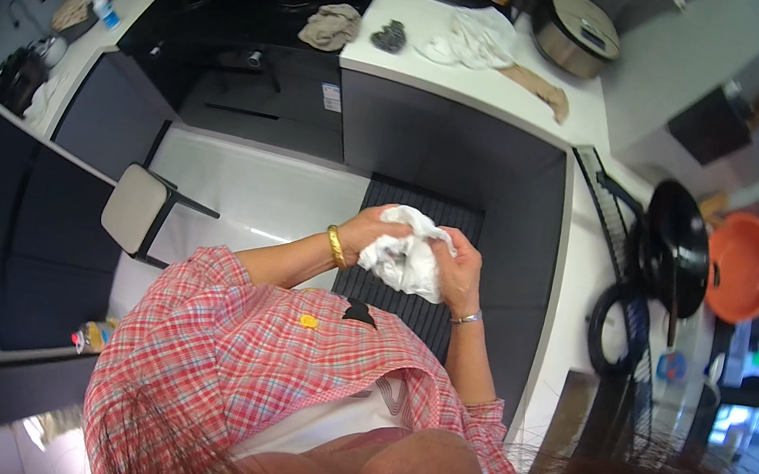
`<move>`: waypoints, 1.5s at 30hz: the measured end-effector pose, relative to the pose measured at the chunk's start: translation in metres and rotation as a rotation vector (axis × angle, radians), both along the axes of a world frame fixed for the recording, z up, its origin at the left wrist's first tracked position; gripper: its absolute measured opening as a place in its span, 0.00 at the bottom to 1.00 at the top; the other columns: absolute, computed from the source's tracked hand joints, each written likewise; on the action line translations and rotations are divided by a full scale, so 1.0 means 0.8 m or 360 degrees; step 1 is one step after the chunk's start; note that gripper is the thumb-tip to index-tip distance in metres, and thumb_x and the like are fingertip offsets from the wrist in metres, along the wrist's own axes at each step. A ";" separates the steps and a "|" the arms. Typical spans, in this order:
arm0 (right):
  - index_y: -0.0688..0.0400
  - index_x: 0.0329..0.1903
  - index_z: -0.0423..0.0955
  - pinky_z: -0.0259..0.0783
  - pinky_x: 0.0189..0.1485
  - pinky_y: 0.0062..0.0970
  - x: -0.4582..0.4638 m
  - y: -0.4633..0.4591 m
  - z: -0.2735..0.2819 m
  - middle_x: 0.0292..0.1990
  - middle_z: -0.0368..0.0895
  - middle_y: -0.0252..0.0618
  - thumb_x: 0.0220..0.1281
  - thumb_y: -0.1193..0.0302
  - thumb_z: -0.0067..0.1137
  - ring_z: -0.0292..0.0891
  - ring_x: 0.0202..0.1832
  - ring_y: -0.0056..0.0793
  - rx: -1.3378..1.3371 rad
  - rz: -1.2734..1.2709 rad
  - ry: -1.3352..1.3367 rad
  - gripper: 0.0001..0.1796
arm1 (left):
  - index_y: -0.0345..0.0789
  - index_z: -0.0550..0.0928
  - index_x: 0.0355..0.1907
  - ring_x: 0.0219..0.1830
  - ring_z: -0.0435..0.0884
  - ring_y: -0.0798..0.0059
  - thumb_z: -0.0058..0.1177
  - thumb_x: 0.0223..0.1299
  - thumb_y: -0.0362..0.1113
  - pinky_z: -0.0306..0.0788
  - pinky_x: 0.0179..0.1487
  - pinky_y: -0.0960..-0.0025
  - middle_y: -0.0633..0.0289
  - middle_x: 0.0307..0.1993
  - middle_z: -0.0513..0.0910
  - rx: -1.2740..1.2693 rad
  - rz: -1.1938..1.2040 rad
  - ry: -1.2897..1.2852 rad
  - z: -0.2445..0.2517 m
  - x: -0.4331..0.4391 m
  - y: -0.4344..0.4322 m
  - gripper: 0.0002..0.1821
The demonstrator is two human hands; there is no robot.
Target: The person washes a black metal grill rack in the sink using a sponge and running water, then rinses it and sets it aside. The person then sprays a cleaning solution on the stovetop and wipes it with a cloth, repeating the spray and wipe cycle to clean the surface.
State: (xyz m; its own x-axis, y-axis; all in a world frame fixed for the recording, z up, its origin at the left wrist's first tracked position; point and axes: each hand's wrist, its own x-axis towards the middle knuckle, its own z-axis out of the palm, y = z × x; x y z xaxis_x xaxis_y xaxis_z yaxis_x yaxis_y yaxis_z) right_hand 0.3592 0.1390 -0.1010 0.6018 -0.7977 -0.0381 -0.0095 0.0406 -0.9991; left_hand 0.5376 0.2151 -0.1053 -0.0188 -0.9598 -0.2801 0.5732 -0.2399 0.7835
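A crumpled white cloth or thin bag [412, 269] is held up in front of my chest, with an opening or fold facing me. My left hand [363, 233], with a gold bangle at the wrist, grips its left side. On the other side, my right hand [461, 270] pinches the upper right edge between thumb and fingers. A silver watch or bracelet circles that wrist. Under both hands lies a dark ribbed floor mat [423, 203]. Whether anything sits inside the white material cannot be made out.
Ahead, the white counter [408, 74] bears a dark scouring pad [389, 35], white cloths [479, 38] and a rice cooker [575, 32]. A beige rag [331, 27] rests by the cooktop. Rightward are a black wok [670, 250] and orange basin [743, 267]; a stool [134, 209] stands left.
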 end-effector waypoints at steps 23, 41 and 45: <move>0.60 0.41 0.77 0.73 0.42 0.31 0.565 -0.093 0.014 0.35 0.79 0.45 0.50 0.66 0.63 0.77 0.36 0.42 -0.0672 0.0539 0.0090 0.16 | 0.35 0.75 0.51 0.34 0.82 0.71 0.51 0.63 0.48 0.77 0.34 0.69 0.56 0.39 0.82 0.0199 0.0960 0.0080 0.000 0.531 0.100 0.21; 0.63 0.55 0.72 0.70 0.47 0.21 0.857 -0.562 0.132 0.45 0.79 0.34 0.61 0.77 0.54 0.75 0.43 0.22 -0.0666 -0.0590 -0.0640 0.18 | 0.29 0.64 0.62 0.47 0.78 0.57 0.44 0.53 0.19 0.74 0.54 0.58 0.46 0.49 0.75 0.0201 0.2272 -0.0152 -0.073 0.949 0.110 0.29; 0.63 0.51 0.74 0.71 0.46 0.28 0.904 -0.626 0.130 0.41 0.81 0.44 0.57 0.74 0.54 0.78 0.41 0.34 -0.0928 -0.0895 -0.0566 0.18 | 0.30 0.70 0.57 0.44 0.80 0.62 0.47 0.60 0.25 0.77 0.48 0.61 0.53 0.46 0.78 0.0322 0.2485 -0.0470 -0.087 1.023 0.100 0.20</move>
